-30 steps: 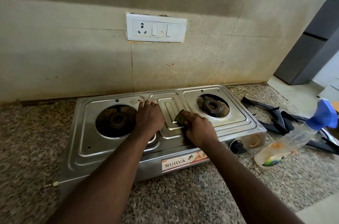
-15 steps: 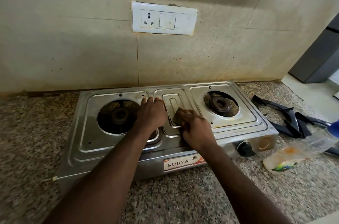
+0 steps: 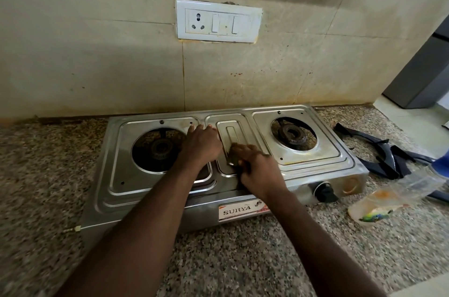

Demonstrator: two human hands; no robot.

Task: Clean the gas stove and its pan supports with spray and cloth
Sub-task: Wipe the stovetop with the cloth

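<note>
Scrubbing: right hand curled round dark cloth, pressing it onto raised centre panel of stove, mid-frame.
Left hand: flat, fingers straight, resting on stove top between left burner and centre panel; holding nothing.
Stove position: steel two-burner, centre of frame, on speckled counter, back edge close to tiled wall; SURYA label on front face.
Right burner: uncovered, brownish stain along tray edge below it.
Knob: black, on front face, right of label.
Pan supports: black, off stove, overlapping on counter, right of frame.
Spray bottle: clear body, blue head cut by right edge, lower right, just beside supports; blurred, standing or lying cannot tell.
Switchboard: white, on wall, upper centre.
</note>
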